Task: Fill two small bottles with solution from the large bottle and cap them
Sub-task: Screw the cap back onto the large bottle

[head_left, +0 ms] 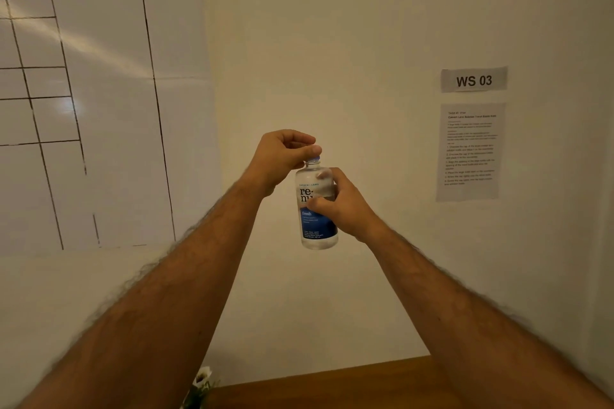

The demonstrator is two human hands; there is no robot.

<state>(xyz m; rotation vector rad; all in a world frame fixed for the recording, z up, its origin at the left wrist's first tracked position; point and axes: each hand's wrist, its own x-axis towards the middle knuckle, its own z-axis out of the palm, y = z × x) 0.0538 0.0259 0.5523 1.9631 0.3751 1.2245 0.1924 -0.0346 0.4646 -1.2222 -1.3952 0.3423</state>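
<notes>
At chest height, over the table edge: both hands work the large bottle [317,206] in mid-air.
Left hand [282,159]: fingers pinched round the blue cap [315,159] at the neck.
Right hand [339,206]: clamped round the label, bottle upright.
Small bottles: not in view.
Table [332,388]: well below the bottle; only a wooden strip shows.
Risk: with the cap off and the wall squeezed, solution could spurt out.
Risk: a slipped grip would drop the bottle unsupported.
Wall sheet [468,149]: text too small to read.
</notes>
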